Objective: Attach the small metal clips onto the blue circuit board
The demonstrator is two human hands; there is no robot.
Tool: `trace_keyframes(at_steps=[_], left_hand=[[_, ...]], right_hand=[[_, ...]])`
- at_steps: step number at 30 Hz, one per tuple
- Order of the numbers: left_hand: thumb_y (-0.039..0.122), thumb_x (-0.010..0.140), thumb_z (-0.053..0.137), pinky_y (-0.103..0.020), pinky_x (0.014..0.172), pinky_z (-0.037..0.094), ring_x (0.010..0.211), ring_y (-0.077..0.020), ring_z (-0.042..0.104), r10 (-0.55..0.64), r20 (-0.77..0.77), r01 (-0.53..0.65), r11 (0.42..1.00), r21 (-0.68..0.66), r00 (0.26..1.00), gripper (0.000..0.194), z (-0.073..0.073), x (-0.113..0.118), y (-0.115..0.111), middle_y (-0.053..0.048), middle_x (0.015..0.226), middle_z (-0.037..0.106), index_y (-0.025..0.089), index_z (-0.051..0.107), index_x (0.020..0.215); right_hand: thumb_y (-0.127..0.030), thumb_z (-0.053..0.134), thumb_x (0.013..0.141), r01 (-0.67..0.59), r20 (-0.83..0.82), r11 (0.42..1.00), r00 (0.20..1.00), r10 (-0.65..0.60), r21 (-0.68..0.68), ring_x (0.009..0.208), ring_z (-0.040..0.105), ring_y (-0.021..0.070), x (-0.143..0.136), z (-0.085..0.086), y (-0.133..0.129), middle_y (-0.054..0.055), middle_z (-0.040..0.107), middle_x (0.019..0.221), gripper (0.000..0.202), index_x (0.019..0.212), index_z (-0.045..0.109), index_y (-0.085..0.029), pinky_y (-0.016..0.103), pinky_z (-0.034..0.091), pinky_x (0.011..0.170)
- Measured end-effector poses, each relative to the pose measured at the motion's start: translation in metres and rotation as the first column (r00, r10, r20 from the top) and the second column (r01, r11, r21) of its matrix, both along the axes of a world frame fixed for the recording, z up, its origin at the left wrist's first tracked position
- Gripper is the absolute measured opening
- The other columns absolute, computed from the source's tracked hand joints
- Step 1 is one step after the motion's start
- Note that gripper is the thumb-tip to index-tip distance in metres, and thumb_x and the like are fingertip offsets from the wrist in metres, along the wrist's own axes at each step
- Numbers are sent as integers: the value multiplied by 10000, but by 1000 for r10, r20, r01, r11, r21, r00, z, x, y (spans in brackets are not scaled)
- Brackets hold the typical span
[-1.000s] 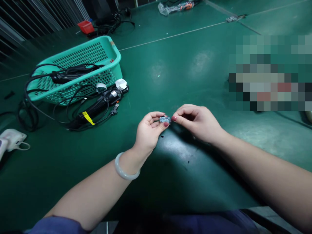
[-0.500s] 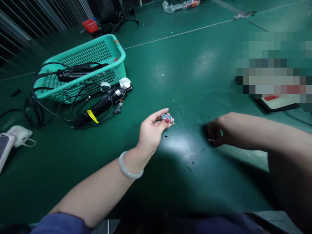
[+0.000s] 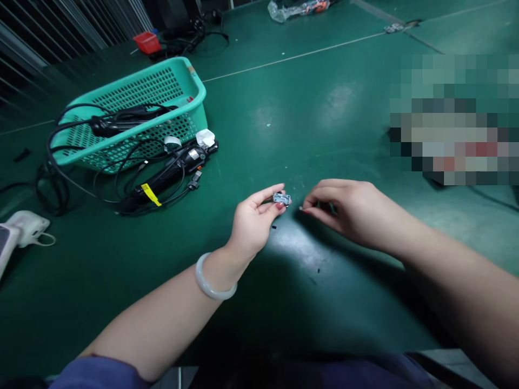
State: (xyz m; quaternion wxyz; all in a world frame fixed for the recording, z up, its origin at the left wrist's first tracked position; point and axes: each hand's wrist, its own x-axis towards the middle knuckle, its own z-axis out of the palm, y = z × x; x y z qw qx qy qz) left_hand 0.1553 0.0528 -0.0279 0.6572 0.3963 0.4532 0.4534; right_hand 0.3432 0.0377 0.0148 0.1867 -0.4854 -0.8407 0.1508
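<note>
Between thumb and fingers, my left hand (image 3: pixel 255 216) grips a small, light blue-grey rectangular part (image 3: pixel 281 199) above the green table. Its exact kind is too small to make out. To the right, my right hand (image 3: pixel 344 202) is pinched closed, its fingertips pointing at the left hand with a gap between them. A tiny pale piece (image 3: pixel 300 208) shows at the tips of the right thumb and forefinger. On the table just below the left fingers lies a tiny black piece (image 3: pixel 274 227), and another dark bit (image 3: pixel 318 270) rests nearer to me.
A turquoise plastic basket (image 3: pixel 198 102) with black cabled tools stands at the left. Beside it lies a black corded tool (image 3: pixel 170 173) with a yellow tag. A white device (image 3: pixel 28 227) sits at the far left, a red bin (image 3: pixel 147 42) at the back. The right side is blurred out.
My right hand has moved left from farther out on the table, bringing the tiny pale piece close to my left hand. The left hand keeps its hold, almost in place.
</note>
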Motion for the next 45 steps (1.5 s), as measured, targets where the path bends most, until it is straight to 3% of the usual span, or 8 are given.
trace_keyframes(at_steps=[4, 10, 14, 20, 23, 26, 35, 45], left_hand=[[157, 668, 756, -359, 930, 518, 891, -170, 693, -58, -5, 58, 998, 1, 998, 348, 0, 0, -2, -66, 958, 741, 171, 710, 1013], [163, 644, 779, -382, 938, 515, 902, -190, 697, -89, 0, 89, 996, 24, 996, 314, 3, 1, -4, -65, 942, 746, 167, 712, 951], [167, 636, 784, -366, 930, 516, 899, -179, 692, -78, 4, 78, 997, 20, 997, 326, 2, 1, -3, -59, 943, 745, 172, 709, 953], [168, 690, 748, -318, 894, 520, 872, -147, 690, 0, 89, 2, 1000, -16, 996, 292, 2, 0, 1, -47, 927, 729, 171, 696, 977], [158, 772, 663, -287, 884, 520, 880, -128, 692, 86, 175, -74, 994, -75, 981, 215, 4, -2, 3, -32, 913, 714, 175, 683, 985], [131, 785, 638, -287, 912, 511, 901, -122, 688, 99, 200, -85, 993, -77, 975, 220, 5, -1, 4, -30, 948, 707, 176, 673, 997], [131, 726, 688, -329, 942, 495, 922, -138, 674, 113, 120, -115, 993, 5, 986, 272, 2, 1, 3, -44, 949, 699, 158, 659, 995], [127, 728, 683, -309, 930, 498, 906, -119, 664, 112, 84, -114, 993, 20, 990, 277, 3, 2, 2, -37, 927, 693, 155, 660, 1003]], right_hand=[[-301, 455, 931, 58, 29, 991, 998, -61, 117, 714, 617, 160, -15, -2, -4, 77, 678, 873, 251, 886, 667, -173, 273, 452, 642], [-278, 409, 950, 41, 166, 980, 983, -74, 194, 757, 628, 175, -23, -4, -3, 90, 686, 904, 300, 915, 686, -169, 282, 444, 624], [-304, 424, 944, 79, 120, 972, 987, -108, 222, 765, 633, 180, -22, -5, -4, 82, 690, 895, 306, 903, 704, -186, 292, 458, 643], [-270, 497, 901, 207, -37, 969, 978, -204, 135, 769, 640, 180, -15, -9, 2, 66, 700, 898, 215, 882, 700, -200, 293, 477, 675], [-247, 524, 881, 200, -37, 979, 979, -199, 27, 798, 642, 192, -15, -17, 7, 65, 697, 899, 180, 876, 696, -194, 309, 483, 714], [-278, 536, 881, 151, -21, 988, 988, -152, -33, 850, 638, 199, -21, -26, 10, 68, 683, 970, 194, 959, 691, -192, 314, 479, 742], [-271, 457, 920, 139, 141, 990, 981, -134, -22, 761, 606, 171, -32, -35, 15, 69, 658, 896, 253, 867, 683, -170, 283, 422, 653], [-275, 470, 910, 265, 80, 964, 962, -261, -37, 867, 643, 219, -16, -28, 20, 89, 702, 933, 281, 900, 726, -160, 327, 464, 765]])
